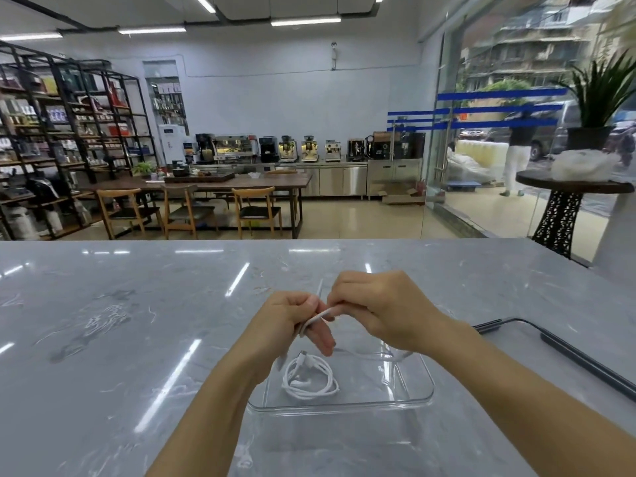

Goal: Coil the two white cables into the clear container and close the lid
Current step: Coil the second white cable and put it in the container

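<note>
Your left hand [292,321] pinched shut on cable [318,316], white strands wrapped over fingers. Your right hand [382,315] at 3 o'clock, touching left, fingers closed on same cable. Below hands: clear container [418,397] on table [103,339], second cable [309,378] coiled inside. Lid [585,363] at 3 o'clock, apart.

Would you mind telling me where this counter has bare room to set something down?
The marble counter is bare left of the clear container and beyond both hands. It is crowded at centre, where the left hand and right hand work a white cable, and right, by the dark-rimmed lid.
</note>
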### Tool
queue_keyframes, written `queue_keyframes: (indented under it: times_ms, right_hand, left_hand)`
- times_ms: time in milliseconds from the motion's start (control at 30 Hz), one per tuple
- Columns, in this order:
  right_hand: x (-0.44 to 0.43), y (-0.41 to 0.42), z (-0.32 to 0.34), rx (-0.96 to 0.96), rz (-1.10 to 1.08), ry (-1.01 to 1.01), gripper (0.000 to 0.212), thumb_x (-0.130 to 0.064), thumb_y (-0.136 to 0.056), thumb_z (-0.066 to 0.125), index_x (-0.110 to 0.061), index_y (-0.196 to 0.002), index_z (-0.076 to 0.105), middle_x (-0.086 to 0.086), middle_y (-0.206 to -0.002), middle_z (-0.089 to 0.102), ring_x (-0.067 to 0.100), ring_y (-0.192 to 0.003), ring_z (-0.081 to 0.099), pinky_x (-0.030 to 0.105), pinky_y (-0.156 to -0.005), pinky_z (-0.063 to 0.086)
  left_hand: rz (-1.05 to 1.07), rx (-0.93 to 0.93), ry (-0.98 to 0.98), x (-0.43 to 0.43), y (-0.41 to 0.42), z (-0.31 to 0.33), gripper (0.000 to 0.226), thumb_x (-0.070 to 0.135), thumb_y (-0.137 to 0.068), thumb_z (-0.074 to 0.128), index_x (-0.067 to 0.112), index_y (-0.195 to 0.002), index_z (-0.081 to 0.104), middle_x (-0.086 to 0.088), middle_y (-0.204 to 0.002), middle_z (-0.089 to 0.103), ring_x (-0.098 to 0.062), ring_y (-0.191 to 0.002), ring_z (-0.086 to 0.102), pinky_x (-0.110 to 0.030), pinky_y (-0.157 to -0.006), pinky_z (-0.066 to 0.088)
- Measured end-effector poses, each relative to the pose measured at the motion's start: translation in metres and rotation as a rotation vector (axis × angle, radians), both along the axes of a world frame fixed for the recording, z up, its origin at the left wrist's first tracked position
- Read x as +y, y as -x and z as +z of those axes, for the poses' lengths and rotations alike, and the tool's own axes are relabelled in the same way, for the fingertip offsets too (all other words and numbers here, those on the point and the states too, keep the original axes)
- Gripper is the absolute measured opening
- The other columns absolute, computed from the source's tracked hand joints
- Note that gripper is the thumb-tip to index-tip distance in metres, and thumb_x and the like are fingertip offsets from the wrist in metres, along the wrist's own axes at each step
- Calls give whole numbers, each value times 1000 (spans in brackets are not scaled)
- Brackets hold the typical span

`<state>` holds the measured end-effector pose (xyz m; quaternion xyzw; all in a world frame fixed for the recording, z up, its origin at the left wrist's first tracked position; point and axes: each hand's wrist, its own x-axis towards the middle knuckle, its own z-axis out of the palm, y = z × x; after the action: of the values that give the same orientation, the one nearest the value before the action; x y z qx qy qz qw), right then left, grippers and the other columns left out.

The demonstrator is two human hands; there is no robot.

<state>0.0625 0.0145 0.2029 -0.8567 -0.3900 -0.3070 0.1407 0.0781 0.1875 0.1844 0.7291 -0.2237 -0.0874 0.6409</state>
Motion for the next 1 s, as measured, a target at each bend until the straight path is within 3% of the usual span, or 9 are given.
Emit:
queue_keyframes:
  times_ms: [167,267,433,567,700,767,833,900,1000]
  right_hand:
    - [-2,-3,1,132,-64,-165,30,-40,-81,49,-16,-79,66,-5,-73,66,9,-64,54,30,-55,48]
    - [0,-1,4,254,-108,-260,31,-46,-71,64,-16,-71,65,-5,-62,58,7,-57,48,22,-54,40]
    - [-14,5,24,832,-93,-526,16,-13,-77,71,-11,-65,60,-4,-46,42,7,-37,36,17,-38,34]
    - [-24,5,35,1070,142,-893,11,-8,-76,63,-4,-67,59,-2,-43,40,11,-36,38,23,-42,44]
    - [-26,6,43,1200,308,-1160,11,-15,-76,55,-4,-77,60,-3,-46,38,9,-39,39,22,-42,46]
    - [-31,4,44,1130,249,-1143,10,-15,-75,58,-7,-81,58,-4,-49,38,6,-38,31,16,-36,31]
    - [-42,1,44,857,99,-1130,12,-16,-69,64,-11,-79,58,-2,-51,42,6,-38,30,15,-35,24]
    - [-56,-1,47,455,-77,-1084,10,-13,-70,69,-15,-74,60,1,-55,50,8,-41,39,16,-37,32]
    - [-76,-7,48,-45,-371,-690,6,-11,-80,67,-14,-76,66,8,-68,62,18,-60,54,28,-57,46]
  left_hand:
    - [-187,189,217,9,3,-8,28,21,-87,46,5,-67,57,5,-39,30,-9,-37,22,-21,-46,26]
    - [-345,274,227,18,2,-7,28,21,-85,49,12,-60,58,10,-38,29,-5,-34,19,-18,-40,22]
    - [-391,261,525,33,-3,11,20,27,-69,71,19,-55,59,11,-43,18,-8,-35,13,-18,-38,21]
    - [-242,243,691,33,-7,35,34,24,-83,44,18,-52,56,8,-47,11,-10,-39,7,-18,-37,17]
    - [-187,250,839,29,-13,54,36,22,-84,39,15,-53,56,7,-40,15,-8,-40,6,-16,-36,17]
    - [-162,223,935,34,-19,67,32,20,-82,41,16,-53,56,6,-33,26,-6,-40,7,-16,-34,18]
    - [-159,211,1052,45,-27,79,26,19,-78,45,15,-55,56,5,-32,31,-5,-38,8,-15,-33,19]
    - [-185,211,1042,54,-33,90,21,17,-77,50,14,-58,56,5,-32,32,-5,-37,9,-16,-33,19]
    - [-276,248,889,52,-32,92,13,13,-72,59,13,-59,57,7,-36,25,-5,-38,9,-17,-33,19]
